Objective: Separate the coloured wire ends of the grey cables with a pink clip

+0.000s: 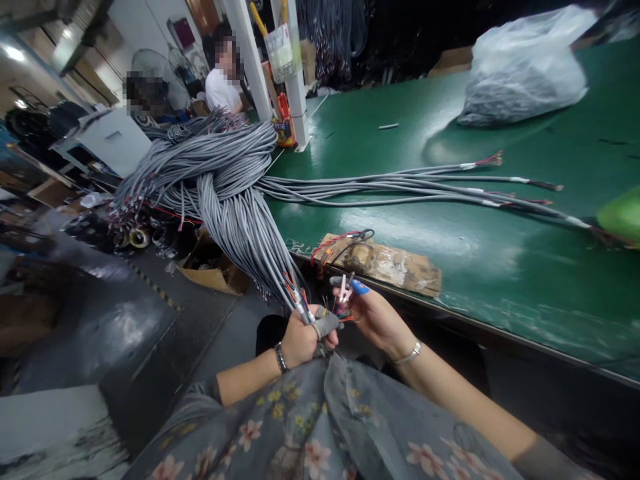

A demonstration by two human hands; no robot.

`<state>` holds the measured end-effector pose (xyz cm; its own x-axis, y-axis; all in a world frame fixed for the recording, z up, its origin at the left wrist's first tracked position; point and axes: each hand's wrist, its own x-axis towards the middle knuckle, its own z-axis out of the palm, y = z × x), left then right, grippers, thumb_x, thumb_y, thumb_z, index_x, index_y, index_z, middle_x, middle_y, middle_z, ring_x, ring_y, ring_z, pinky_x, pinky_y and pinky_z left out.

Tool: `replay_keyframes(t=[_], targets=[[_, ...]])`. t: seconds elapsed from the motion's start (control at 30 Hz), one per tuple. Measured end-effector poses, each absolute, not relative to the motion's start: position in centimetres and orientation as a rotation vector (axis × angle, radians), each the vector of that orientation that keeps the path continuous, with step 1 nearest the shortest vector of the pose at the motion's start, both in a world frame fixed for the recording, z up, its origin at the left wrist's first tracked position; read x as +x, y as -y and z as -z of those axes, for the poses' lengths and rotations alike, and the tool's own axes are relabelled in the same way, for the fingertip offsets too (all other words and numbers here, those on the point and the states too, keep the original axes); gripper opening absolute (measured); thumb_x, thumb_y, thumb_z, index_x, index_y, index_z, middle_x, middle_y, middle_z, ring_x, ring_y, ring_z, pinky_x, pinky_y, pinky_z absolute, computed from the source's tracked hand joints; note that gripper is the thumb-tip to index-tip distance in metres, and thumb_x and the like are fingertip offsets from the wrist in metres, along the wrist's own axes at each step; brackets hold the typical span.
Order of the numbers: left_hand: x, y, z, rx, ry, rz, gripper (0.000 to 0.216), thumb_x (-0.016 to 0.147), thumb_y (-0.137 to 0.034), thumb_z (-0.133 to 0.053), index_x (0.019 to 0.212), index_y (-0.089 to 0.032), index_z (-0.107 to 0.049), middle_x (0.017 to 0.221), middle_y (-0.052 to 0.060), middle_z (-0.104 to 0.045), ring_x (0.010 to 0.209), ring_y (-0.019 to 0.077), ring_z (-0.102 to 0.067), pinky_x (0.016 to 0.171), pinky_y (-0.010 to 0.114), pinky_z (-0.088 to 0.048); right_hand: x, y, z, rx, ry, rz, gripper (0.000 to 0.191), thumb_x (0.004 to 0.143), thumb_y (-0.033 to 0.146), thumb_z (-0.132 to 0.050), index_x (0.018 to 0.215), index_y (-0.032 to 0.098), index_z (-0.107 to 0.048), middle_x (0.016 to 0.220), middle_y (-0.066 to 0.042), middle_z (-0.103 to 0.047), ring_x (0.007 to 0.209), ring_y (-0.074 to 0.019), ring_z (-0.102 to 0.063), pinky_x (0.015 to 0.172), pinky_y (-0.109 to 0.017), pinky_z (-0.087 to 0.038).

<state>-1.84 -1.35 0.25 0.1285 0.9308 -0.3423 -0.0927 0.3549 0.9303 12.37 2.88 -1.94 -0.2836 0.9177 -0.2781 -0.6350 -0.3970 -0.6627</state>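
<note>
My left hand (306, 333) is closed round the end of a grey cable (309, 316), with a grey cover on one finger. Thin coloured wires (346, 315) fan out from that end towards my right hand. My right hand (379, 319), a blue cover on one fingertip, pinches a small pale pink clip-like tool (345, 291) just above the wires. Whether the tool touches them I cannot tell. Beside my left hand, a thick bundle of grey cables (245, 223) hangs over the bench edge, several ends showing bare coloured wires.
On the green bench (500, 267) lies a taped wooden block (385, 265) with red and black leads. Several grey cables (380, 181) stretch across the bench towards a green object (620, 217). A filled plastic bag (525, 73) stands behind. A person (223, 90) is beyond the white post (297, 87).
</note>
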Motion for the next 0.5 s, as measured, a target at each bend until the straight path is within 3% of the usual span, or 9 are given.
replay_keyframes(t=[0.3, 0.5], targets=[[-0.7, 0.7, 0.6, 0.932, -1.192, -0.98, 0.042, 0.063, -0.052, -0.073, 0.054, -0.015, -0.056, 0.046, 0.001, -0.058, 0.039, 0.0085, -0.05, 0.041, 0.02, -0.042, 12.3, -3.0, 2.8, -0.738, 0.516, -1.926, 0.04, 0.066, 0.058, -0.072, 0.076, 0.018, -0.071, 0.062, -0.001, -0.067, 0.057, -0.0169, -0.06, 0.056, -0.03, -0.048], [-0.6, 0.7, -0.2, 0.956, -1.23, -0.912, 0.045, 0.061, -0.055, -0.072, 0.051, -0.016, -0.054, 0.044, 0.0, -0.055, 0.038, 0.008, -0.047, 0.042, 0.02, -0.042, 12.2, -3.4, 3.3, -0.76, 0.398, -1.902, 0.036, 0.06, 0.051, -0.08, 0.076, 0.02, -0.071, 0.065, -0.001, -0.071, 0.054, -0.0156, -0.06, 0.053, -0.029, -0.049]])
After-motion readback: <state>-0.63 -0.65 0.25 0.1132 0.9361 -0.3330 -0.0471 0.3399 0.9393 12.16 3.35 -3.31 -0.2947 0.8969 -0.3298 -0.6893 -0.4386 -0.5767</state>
